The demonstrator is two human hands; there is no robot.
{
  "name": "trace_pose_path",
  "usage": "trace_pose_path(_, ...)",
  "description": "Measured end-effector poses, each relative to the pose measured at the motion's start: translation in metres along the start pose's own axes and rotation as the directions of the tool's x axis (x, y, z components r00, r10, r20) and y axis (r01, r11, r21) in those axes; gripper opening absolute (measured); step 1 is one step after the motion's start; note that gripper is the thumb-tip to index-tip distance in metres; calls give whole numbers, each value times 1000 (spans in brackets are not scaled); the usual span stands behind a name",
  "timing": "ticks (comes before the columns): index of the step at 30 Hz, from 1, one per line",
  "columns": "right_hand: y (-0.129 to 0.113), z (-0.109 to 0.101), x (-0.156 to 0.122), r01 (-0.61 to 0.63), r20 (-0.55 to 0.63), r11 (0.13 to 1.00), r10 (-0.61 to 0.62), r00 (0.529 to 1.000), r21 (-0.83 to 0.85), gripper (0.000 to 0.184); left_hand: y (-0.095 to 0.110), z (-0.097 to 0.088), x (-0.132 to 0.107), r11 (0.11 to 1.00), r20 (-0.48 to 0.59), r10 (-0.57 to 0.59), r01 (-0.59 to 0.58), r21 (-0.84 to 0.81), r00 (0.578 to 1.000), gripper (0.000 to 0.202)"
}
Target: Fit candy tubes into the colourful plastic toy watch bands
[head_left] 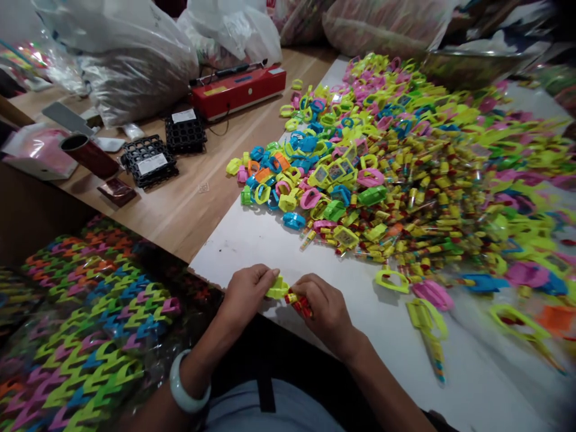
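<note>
Thumb and fingers of the left hand (245, 297) pinch a yellow-green plastic piece (278, 288) just above the near edge of the white sheet (252, 246) that covers part of the worktop (175, 225). Right beside it, the right hand (327, 306) has its fingers curled around a few small red-and-yellow tubes (299, 303), their ends pointing toward that piece; whether the two touch is too small to tell. A pale bracelet (185, 384) circles the left wrist.

Beyond the hands spreads a heap of watch-shaped plastic bands (310, 150) in yellow, pink, blue, green and orange, with a dense pile of yellow tubes (427, 198) against it. Nearer the right forearm, a yellow band with a tube (425, 327) lies on the sheet beside a pink band (432, 294).

On the bare wood stand a red bag sealer (243, 90), two stacks of black plastic grids (150, 171) with white labels, and a tilted dark red cup (90, 157). Coloured plastic pieces (103, 324) fill the area below left.
</note>
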State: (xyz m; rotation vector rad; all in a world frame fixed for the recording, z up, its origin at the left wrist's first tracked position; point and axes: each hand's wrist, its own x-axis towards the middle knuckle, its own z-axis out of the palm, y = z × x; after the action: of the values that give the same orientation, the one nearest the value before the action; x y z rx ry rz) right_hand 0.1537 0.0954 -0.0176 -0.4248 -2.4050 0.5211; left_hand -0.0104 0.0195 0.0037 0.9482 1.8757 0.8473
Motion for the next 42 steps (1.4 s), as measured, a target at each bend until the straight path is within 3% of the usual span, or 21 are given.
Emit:
trace_pose_path(2,9,-17,-5,-49,12,998,48,999,49,8,4,2,7,998,45,36,-38,42,998,44)
trace_pose_path(5,28,-65,-29,-239,-89,971,236,968,-25,12,16,4,28,960,-99,266,-255,113,959,32)
trace_pose_path(6,34,-85,-41,-360,-161,927,341,926,-106,18,21,5,38,934,-170,348,-326,142,922,26)
trace_pose_path(8,44,-122,-63,-597,-380,764,491,784,-244,33,32,5,58,911,-297,412,-377,170,862,21)
trace_pose_path(10,50,-147,-80,-716,-505,627,531,680,-306,45,40,6,77,963,-357,264,-266,43,896,14)
trace_pose_path(12,52,-154,-85,-741,-556,575,510,656,-347,50,45,10,92,982,-303,36,-90,-168,952,21)
trace_pose_path(15,52,-133,-72,-665,-550,652,426,718,-364,46,51,21,104,927,-146,-124,62,-369,981,42)
trace_pose_path(18,49,-94,-50,-480,-428,824,334,840,-300,31,58,34,110,870,-122,-159,80,-486,980,44)
trace_pose_path(20,46,-70,-37,-399,-341,888,311,887,-229,23,64,39,115,838,-141,-175,72,-541,974,40)
trace_pose_path(22,43,-52,-28,-427,-285,892,375,882,-149,25,68,41,116,829,-161,-167,50,-557,973,35)
trace_pose_path(25,39,-37,-18,-541,-213,841,525,824,-23,41,65,38,107,854,-178,-101,-7,-520,979,23)
trace_pose_path(28,34,-34,-8,-526,-165,847,530,832,71,31,47,30,81,936,-272,69,-157,-316,960,7)
trace_pose_path(30,30,-33,0,-453,-131,886,462,877,95,16,32,24,61,943,-295,309,-331,-25,904,4)
trace_pose_path(32,27,-31,6,-351,-105,932,359,927,90,11,19,18,43,865,-160,497,-475,160,853,10)
trace_pose_path(33,25,-30,9,-296,-98,952,303,948,80,13,14,16,35,835,-79,538,-517,186,839,13)
trace_pose_path(35,23,-27,12,-192,-95,980,196,976,53,20,10,12,23,798,33,570,-563,217,821,17)
trace_pose_path(37,21,-25,13,-123,-88,992,124,988,22,25,11,10,15,777,73,574,-571,264,815,18)
trace_pose_path(42,18,-24,11,-89,-64,995,86,994,-45,28,15,6,7,757,142,552,-565,328,822,20)
